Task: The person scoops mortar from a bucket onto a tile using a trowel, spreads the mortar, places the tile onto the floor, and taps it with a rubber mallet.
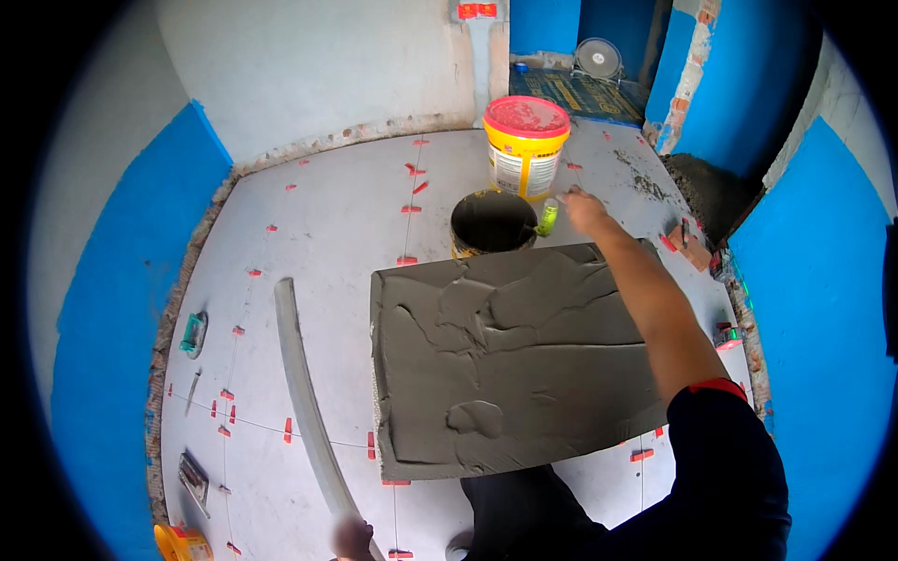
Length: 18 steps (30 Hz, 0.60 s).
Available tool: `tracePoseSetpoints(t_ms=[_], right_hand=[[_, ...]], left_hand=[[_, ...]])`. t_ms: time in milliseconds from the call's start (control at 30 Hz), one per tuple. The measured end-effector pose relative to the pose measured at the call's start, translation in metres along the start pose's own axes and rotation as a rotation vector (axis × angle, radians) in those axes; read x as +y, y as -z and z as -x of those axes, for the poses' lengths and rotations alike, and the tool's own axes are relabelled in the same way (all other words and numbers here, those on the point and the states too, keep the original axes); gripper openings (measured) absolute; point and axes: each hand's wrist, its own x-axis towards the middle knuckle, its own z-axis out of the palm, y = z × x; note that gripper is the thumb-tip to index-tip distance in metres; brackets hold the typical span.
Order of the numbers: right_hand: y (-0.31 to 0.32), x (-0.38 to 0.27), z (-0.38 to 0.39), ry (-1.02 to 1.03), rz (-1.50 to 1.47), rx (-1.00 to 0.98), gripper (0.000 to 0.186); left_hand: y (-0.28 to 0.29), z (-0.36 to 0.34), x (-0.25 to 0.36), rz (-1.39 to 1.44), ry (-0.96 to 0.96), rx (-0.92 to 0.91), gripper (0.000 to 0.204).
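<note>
My left hand (pixel 352 539), partly blurred at the lower edge, grips a long grey straightedge (pixel 309 402) lying diagonally. My right hand (pixel 582 209) reaches forward with fingers closed at the end of a green-handled tool (pixel 548 219), whose lower part sits at the rim of a dark mortar bucket (pixel 460 224). A rectangular slab (pixel 514 365), its top coated with wet grey mortar marked by swirls and ridges, lies before me, partly under my right forearm. A yellow bucket with red lid (pixel 524 154) stands behind the mortar bucket.
The pale tiled floor (pixel 337 215) carries several red levelling clips. Teal float (pixel 195 333), steel trowel (pixel 194 481) and yellow container (pixel 182 542) lie left. Brick pieces (pixel 690 245) lie right. Blue-and-white walls enclose the space; a doorway with a round grey object (pixel 598 58) opens behind.
</note>
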Motion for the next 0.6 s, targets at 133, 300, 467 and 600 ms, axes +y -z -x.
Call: tracePoseSetpoints(t_ms=[133, 300, 467, 600], right_hand=[[0.036, 0.010, 0.036, -0.035, -0.269, 0.176, 0.032], [0.057, 0.077, 0.151, -0.100, -0.316, 0.315, 0.024], [0.022, 0.236, 0.270, -0.540, -0.332, -0.002, 0.053], [-0.001, 0.189, 0.334, -1.052, -1.297, -0.476, 0.083]], left_hand=[[-0.057, 0.039, 0.077, 0.169, 0.065, 0.046, 0.034], [-0.073, 0.018, 0.110, 0.160, 0.005, -0.063, 0.038], [-0.125, -0.090, 0.105, 0.053, 0.221, -0.135, 0.035], [-0.172, -0.146, 0.167, -0.195, 0.061, -0.384, 0.083]])
